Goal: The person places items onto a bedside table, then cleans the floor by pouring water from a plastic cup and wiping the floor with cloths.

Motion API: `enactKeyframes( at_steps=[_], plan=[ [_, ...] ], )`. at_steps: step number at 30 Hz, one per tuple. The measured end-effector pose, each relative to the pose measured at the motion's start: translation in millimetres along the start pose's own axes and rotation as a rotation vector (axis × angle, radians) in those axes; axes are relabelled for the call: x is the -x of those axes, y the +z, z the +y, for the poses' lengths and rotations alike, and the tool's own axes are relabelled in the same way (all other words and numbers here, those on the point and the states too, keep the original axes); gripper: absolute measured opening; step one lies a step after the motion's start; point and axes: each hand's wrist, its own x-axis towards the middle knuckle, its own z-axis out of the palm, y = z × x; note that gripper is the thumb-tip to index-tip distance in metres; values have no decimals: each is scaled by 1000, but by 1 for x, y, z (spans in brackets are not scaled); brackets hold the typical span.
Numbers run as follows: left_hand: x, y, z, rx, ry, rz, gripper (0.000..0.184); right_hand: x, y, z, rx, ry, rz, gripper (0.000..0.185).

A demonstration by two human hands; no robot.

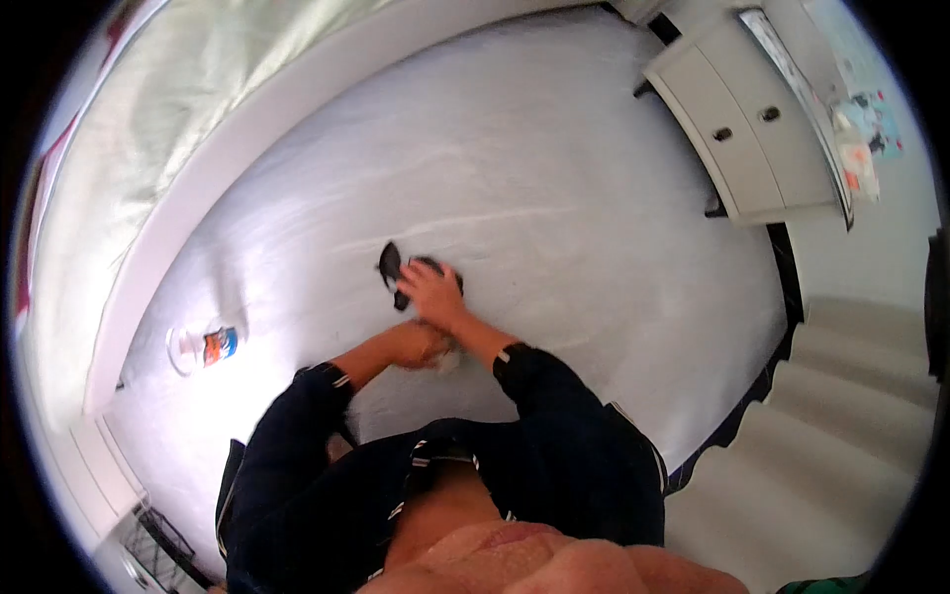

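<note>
Over the pale floor, my right hand (432,294) lies across a black, curved shoe-like item (391,261), its fingers bent around it. Dark parts of the item stick out on both sides of the fingers, and its middle is hidden beneath them. Just below, my left hand (421,344) is curled closed, close to the right wrist. A small whitish piece, perhaps cloth (448,359), shows at its lower edge. Motion blur softens the left fingers.
To the left, a clear container (218,346) with an orange and blue label stands on the white floor (554,198). A bed (228,59) with a pale cover runs along the left. A white cabinet (742,119) is at upper right, above a pale curtain (821,426).
</note>
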Motion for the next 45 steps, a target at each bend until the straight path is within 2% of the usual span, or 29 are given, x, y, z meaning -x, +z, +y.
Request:
enactKeyframes(
  at_steps=[3, 5, 7, 9, 10, 12, 14, 15, 16, 18, 20, 21, 22, 23, 24, 25, 26, 28, 30, 31, 34, 35, 36, 37, 38, 41, 43, 44, 45],
  plan=[
    [96, -49, 41, 142, -147, -366, 40, 19, 15, -47, -198, -104, 41, 30],
    [135, -50, 20, 161, -217, -306, 44, 19, 11, -41, -355, -41, 29, 29],
    [149, -78, 2, 199, -366, -153, 48, 22, 1, -23, -589, 88, 29, 30],
    [150, -90, -29, 242, -485, 192, 45, 39, -19, 17, -665, 284, 163, 42],
    [143, -100, -40, 110, -422, 365, 44, 50, -30, 43, -659, 392, 249, 42],
    [121, -133, -47, 246, -576, 492, 45, 76, -79, 86, -578, 659, 399, 41],
    [100, -133, -82, -45, -517, 632, 46, 123, -78, 158, -328, 887, 661, 39],
    [84, -140, -92, -58, -524, 642, 47, 151, -77, 195, -338, 948, 863, 37],
    [67, -148, -101, -70, -534, 656, 48, 168, -98, 205, -350, 1156, 915, 38],
    [33, -155, -121, -144, -568, 671, 51, 220, -98, 256, -381, 1370, 1170, 41],
    [0, -149, -150, -277, -619, 674, 55, 252, -115, 277, -240, 1612, 1130, 45],
    [-12, -144, -152, -293, -731, 589, 60, 280, -97, 309, 41, 1663, 1100, 46],
    [-20, -141, -147, -317, -747, 613, 60, 307, -85, 343, -63, 1694, 1096, 44],
    [-24, -136, -139, -337, -770, 639, 61, 312, -87, 351, 70, 1603, 932, 39],
    [-31, -134, -134, -355, -797, 667, 61, 274, -118, 335, 225, 1807, 920, 27],
    [-34, -137, -131, -318, -874, 596, 64, 327, -81, 400, 817, 1486, 59, 25],
    [-39, -142, -131, -299, -864, 603, 65, 281, -112, 367, 1010, 1314, 60, 28],
    [-34, -142, -132, -258, -872, 602, 67, 212, -126, 385, 1022, 1429, 245, 32],
    [-33, -140, -138, -221, -860, 606, 67, 130, -148, 422, 1043, 1252, 84, 36],
    [-33, -141, -138, -203, -861, 595, 66, 93, -137, 470, 935, 1309, 160, 25],
    [-32, -152, -136, -160, -895, 517, 66, -142, -171, 427, 396, 1450, 411, 50],
    [-32, -154, -135, -145, -902, 484, 66, -194, -157, 449, 274, 1204, 391, 62],
    [-31, -150, -138, -131, -876, 532, 65, -258, -131, 444, 349, 1045, 369, 59],
    [-29, -145, -140, -119, -845, 583, 64, -317, -116, 424, 238, 828, 235, 60],
    [-28, -144, -141, -111, -808, 638, 62, -372, -70, 395, 308, 737, 261, 55],
    [-25, -144, -140, -189, -812, 613, 62, -470, 12, 213, 145, 263, 139, 37],
    [-26, -138, -144, -176, -813, 588, 62, -458, 44, 91, -168, -131, -197, 28],
    [-28, -132, -148, -145, -811, 572, 63, -442, 60, 44, -240, -479, -74, 27],
    [-27, -125, -151, -118, -810, 558, 63, -415, 35, 0, 46, -676, -134, 31]
  ],
)
